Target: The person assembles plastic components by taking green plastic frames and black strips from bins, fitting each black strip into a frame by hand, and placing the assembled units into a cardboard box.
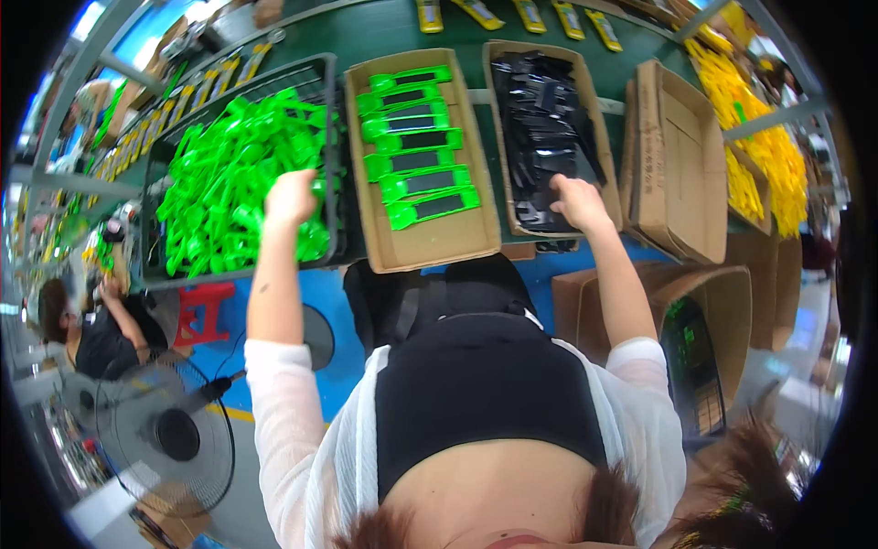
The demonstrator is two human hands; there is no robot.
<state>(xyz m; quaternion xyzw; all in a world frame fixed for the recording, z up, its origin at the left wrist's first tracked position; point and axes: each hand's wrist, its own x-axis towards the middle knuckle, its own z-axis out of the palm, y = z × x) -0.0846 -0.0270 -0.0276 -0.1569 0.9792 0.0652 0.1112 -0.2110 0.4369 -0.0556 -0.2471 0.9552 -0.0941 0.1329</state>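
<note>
My left hand (292, 198) is at the right side of a heap of glossy green plastic parts (229, 174) in a black crate (331, 110). Its fingers are curled, and a bit of green shows at the fingertips. My right hand (579, 203) reaches into a cardboard box (599, 137) of dark flat panels (540, 101). Its fingers are closed near the lower panels; what they grip is hidden. Between both hands, a shallow cardboard box (439, 245) holds a column of several green frames (430, 183) with dark panels in them.
An open cardboard box (681, 174) stands to the right, beside heaped yellow parts (768, 156). Yellow pieces (530, 16) lie along the green bench (366, 27). At lower left are a fan (174, 435), a red stool (206, 309) and another person (101, 329).
</note>
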